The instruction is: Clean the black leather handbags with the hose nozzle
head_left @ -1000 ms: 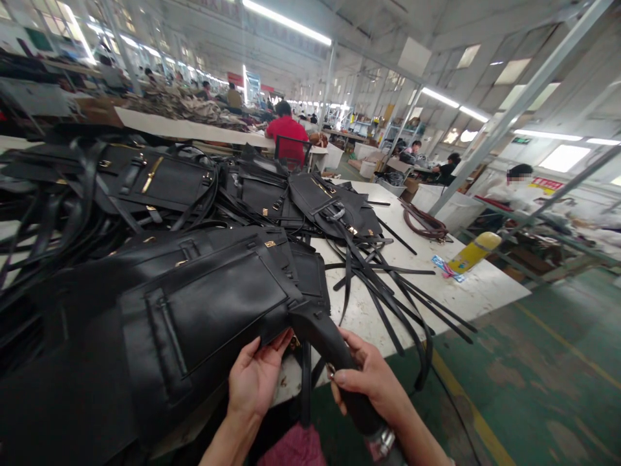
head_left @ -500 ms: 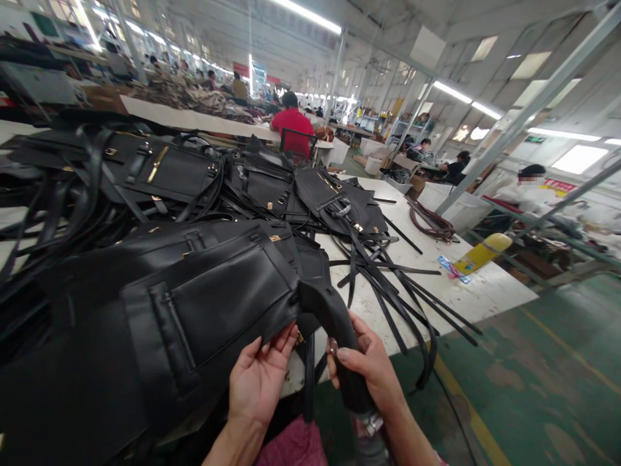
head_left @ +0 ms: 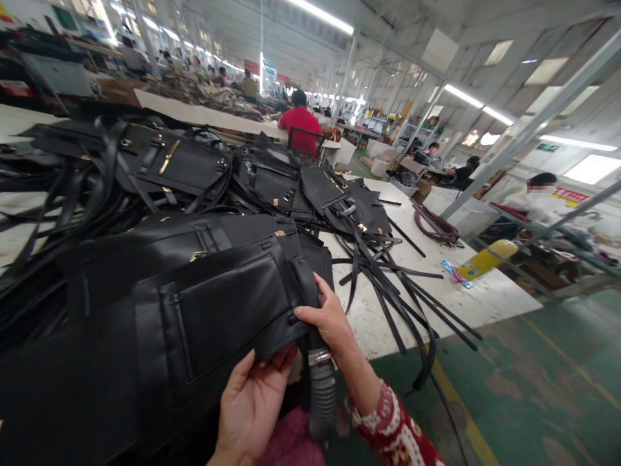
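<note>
A black leather bag panel [head_left: 228,310] with a framed pocket lies nearest me. My left hand [head_left: 255,401] has its thumb at the panel's lower edge and its fingers curled underneath, holding that edge. With my right hand [head_left: 334,323] I grip a black hose nozzle [head_left: 303,275], whose head lies over the panel's right end. A metal clamp [head_left: 321,357] joins the nozzle to a grey corrugated hose [head_left: 323,398] hanging over my lap. My right fingertips are partly hidden behind the nozzle.
More black bag pieces [head_left: 187,165] are heaped across the white table [head_left: 378,323]. Loose straps [head_left: 402,285] spread to the right, some over the table edge. Farther right lie a yellow bottle-shaped object [head_left: 485,262] and a brown coiled strap [head_left: 434,223]. A person in red [head_left: 299,123] sits beyond.
My right hand has moved the nozzle left and forward, from beside the panel onto its right end. The left hand has shifted slightly down and left, still at the lower edge.
</note>
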The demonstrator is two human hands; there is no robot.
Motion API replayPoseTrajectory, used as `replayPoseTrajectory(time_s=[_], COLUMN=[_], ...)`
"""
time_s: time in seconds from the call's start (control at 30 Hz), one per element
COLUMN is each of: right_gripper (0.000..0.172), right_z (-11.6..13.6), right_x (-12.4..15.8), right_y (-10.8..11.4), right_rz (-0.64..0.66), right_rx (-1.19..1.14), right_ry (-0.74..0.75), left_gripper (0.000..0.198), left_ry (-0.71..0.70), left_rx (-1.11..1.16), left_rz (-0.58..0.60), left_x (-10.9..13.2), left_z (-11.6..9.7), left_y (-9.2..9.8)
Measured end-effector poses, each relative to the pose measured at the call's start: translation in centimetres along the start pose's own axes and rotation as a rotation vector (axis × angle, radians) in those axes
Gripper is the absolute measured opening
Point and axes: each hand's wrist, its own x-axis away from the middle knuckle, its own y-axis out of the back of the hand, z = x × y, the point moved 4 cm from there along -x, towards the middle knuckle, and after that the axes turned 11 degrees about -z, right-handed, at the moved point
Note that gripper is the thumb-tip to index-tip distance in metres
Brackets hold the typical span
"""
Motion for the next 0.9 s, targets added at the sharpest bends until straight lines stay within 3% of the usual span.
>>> replayPoseTrajectory(time_s=[0.1, 0.2, 0.37, 0.53, 0.77, 0.9], right_gripper=[0.077, 0.076, 0.067, 0.066, 0.065, 0.066], right_z=[-0.2, 0.1, -0.1, -1.2, -0.8, -0.6], right_x=[1.7, 2.9, 3.9, 4.5, 5.2, 5.3], right_y=[-0.4, -0.4, -0.6, -1.2, -1.3, -1.2], right_rz=[-0.005, -0.009, 0.003, 0.043, 0.025, 0.019], right_rx=[-0.004, 0.009, 0.021, -0.008, 0.041, 0.053], right_ry=[-0.020, -0.025, -0.052, -0.146, -0.096, -0.074], left_gripper=[0.021, 0.024, 0.019, 0.004, 0.009, 0.014], left_ry=[-0.051, -0.122, -0.200, -0.231, -0.248, -0.223], left_rx=[-0.106, -0.183, -0.189, -0.215, -0.349, -0.391], left_rz=[0.017, -0.091, -0.235, -0.318, -0.277, -0.319], left_x=[0.3, 0.4, 1.0, 1.7, 2.2, 2.2], left_z=[0.9, 1.3, 0.2, -0.6, -0.7, -0.7], left_y=[0.2, -0.1, -1.5, -1.2, -2.1, -1.8])
